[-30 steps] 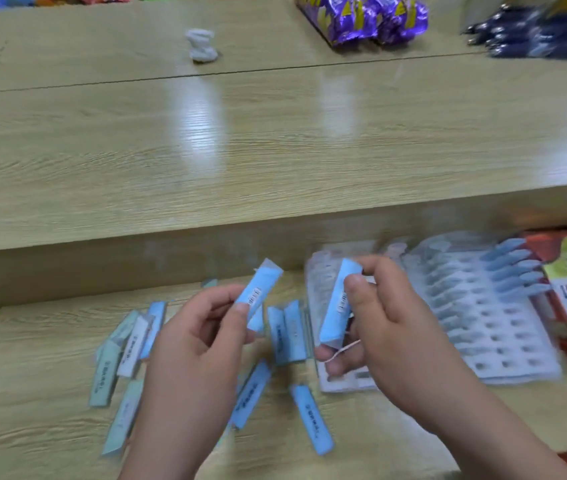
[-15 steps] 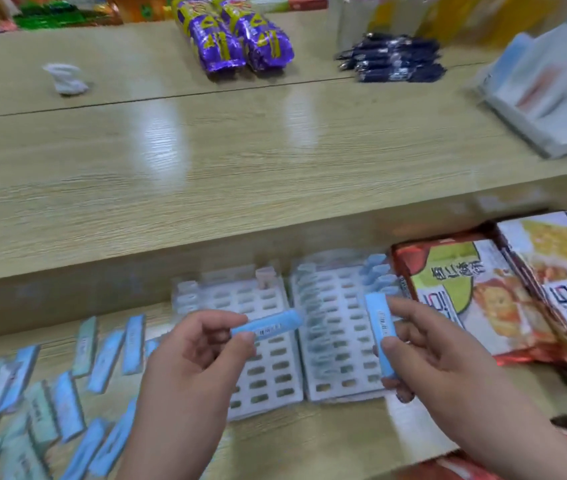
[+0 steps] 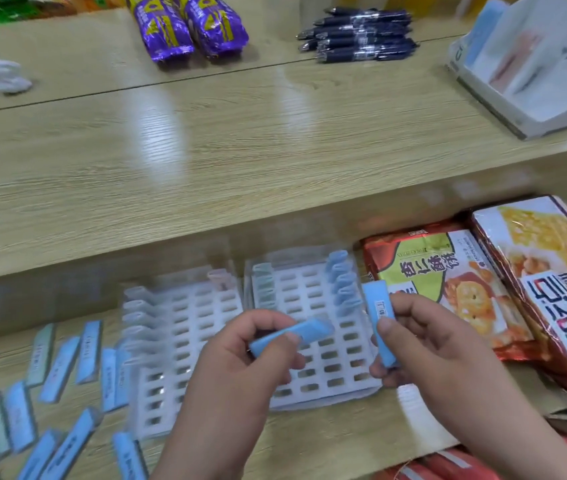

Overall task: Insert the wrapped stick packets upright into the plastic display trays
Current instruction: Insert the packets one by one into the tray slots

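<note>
Two clear plastic display trays lie side by side on the lower shelf: a left tray [image 3: 185, 344] and a right tray [image 3: 313, 306]. Several blue packets [image 3: 342, 282] stand upright along the right tray's right column. My left hand [image 3: 258, 351] pinches a blue stick packet [image 3: 296, 332] held nearly level above the right tray. My right hand [image 3: 417, 337] pinches another blue packet [image 3: 377, 313] held upright at that tray's right edge. Several loose blue packets [image 3: 57, 375] lie scattered on the shelf at the left.
Snack bags [image 3: 476, 282] lie right of the trays. On the upper counter [image 3: 240, 150] sit purple snack packs [image 3: 188, 26], a bundle of dark pens [image 3: 358, 34], a white box [image 3: 531, 71] at the right and a white crumpled object [image 3: 6, 76] at the left.
The view swung right, bringing both trays under my hands. My left packet turned from upright to nearly level, and my right hand carried its packet to the right tray's right edge.
</note>
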